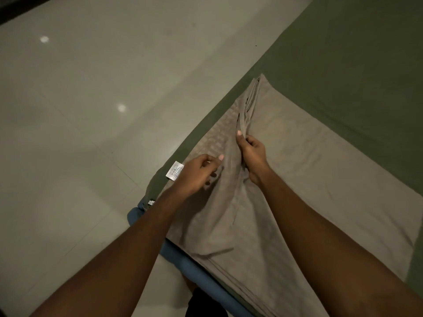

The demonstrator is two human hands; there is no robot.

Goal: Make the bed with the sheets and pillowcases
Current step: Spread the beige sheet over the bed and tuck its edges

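Both forearms reach over the bed's (357, 65) near corner; the right hand (253, 154) grips a raised fold of the grey-brown sheet (297, 170), while the left hand (196, 172) hovers half-curled beside it, grasping nothing, near a white label (175, 170).

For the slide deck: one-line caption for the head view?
Right hand pinches up a fold of the tan sheet on the green-covered bed while the left hand reaches in beside it.
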